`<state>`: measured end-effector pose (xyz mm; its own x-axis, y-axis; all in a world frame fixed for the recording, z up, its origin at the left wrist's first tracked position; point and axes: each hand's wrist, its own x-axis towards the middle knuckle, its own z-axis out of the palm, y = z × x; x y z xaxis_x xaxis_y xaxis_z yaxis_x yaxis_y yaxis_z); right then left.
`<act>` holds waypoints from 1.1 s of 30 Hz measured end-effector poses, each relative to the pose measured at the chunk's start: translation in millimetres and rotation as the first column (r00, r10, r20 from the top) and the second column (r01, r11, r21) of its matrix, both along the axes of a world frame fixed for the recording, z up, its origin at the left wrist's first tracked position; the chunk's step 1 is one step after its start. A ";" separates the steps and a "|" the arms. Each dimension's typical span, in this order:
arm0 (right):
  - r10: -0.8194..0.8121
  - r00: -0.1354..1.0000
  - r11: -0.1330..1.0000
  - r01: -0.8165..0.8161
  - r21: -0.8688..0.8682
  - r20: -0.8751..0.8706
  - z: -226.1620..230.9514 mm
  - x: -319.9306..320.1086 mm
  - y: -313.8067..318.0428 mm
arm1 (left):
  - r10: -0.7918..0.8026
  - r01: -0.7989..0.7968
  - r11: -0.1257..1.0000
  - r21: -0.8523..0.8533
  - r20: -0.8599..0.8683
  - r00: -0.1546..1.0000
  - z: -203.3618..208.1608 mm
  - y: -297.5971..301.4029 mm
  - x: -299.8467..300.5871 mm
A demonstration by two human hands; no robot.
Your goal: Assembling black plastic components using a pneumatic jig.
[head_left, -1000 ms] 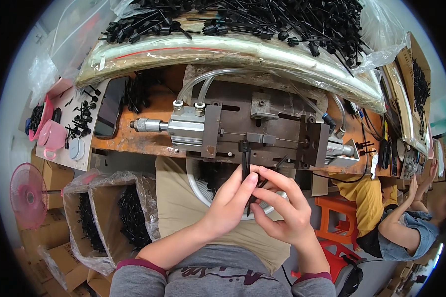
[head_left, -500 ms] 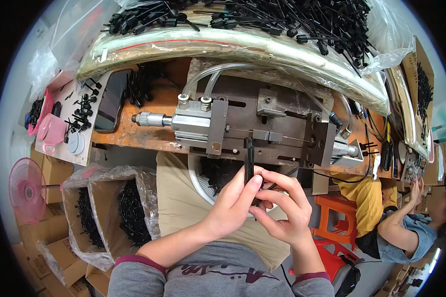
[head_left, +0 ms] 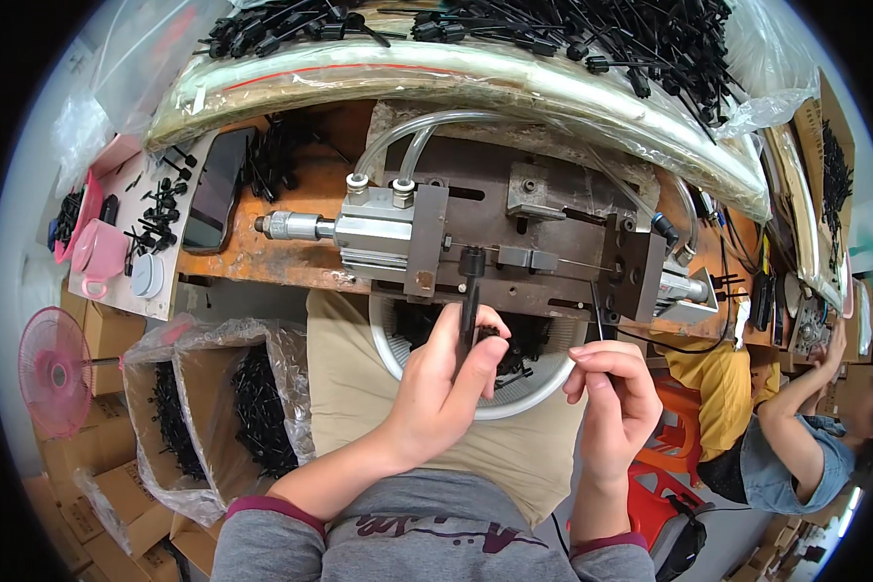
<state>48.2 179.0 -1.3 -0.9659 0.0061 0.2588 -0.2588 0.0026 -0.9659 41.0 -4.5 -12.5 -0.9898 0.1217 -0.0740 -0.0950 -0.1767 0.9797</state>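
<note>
My left hand (head_left: pixel 435 386) is closed around black plastic stems; one with a round knobbed head (head_left: pixel 471 264) points up past the fingers, and a toothed black end shows by the thumb. Off to the right, my right hand (head_left: pixel 619 400) pinches a thin black rod (head_left: pixel 597 310) that stands nearly upright. Beyond both hands lies a metal fixture (head_left: pixel 475 218) with an air cylinder (head_left: pixel 378 241) on its left and a dark end block (head_left: pixel 629 272) on its right. Small grey blocks (head_left: pixel 527 259) sit at its middle on a thin metal rod.
A white basket (head_left: pixel 526 402) of black parts is below the fixture. More black parts are heaped on a plastic-covered ledge (head_left: pixel 456 73) at the back. A phone (head_left: pixel 215 194), pink cup (head_left: pixel 100 254) and lined carton (head_left: pixel 204 373) are left. At right a person (head_left: pixel 795 446) sits near stools.
My hands were together over the black stems and have come apart. My right hand moved right with a thin rod; my left shifted slightly left, and a knobbed head now shows at the top.
</note>
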 end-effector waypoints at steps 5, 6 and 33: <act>-0.067 0.997 0.998 0.066 -0.011 -0.044 -0.5 8.0 0.7 | 0.016 -0.103 0.972 -0.211 -0.379 0.925 3.3 -7.1 -8.5; -0.070 0.996 0.997 0.068 -0.039 -0.047 -0.9 9.0 0.3 | -0.025 -0.085 0.966 -0.246 -0.412 0.911 4.3 -7.5 -9.2; -0.178 0.972 0.976 0.194 0.098 -0.150 -18.8 -7.6 -9.8 | -0.250 -0.421 0.629 -0.654 -0.682 0.687 -13.5 5.5 -21.6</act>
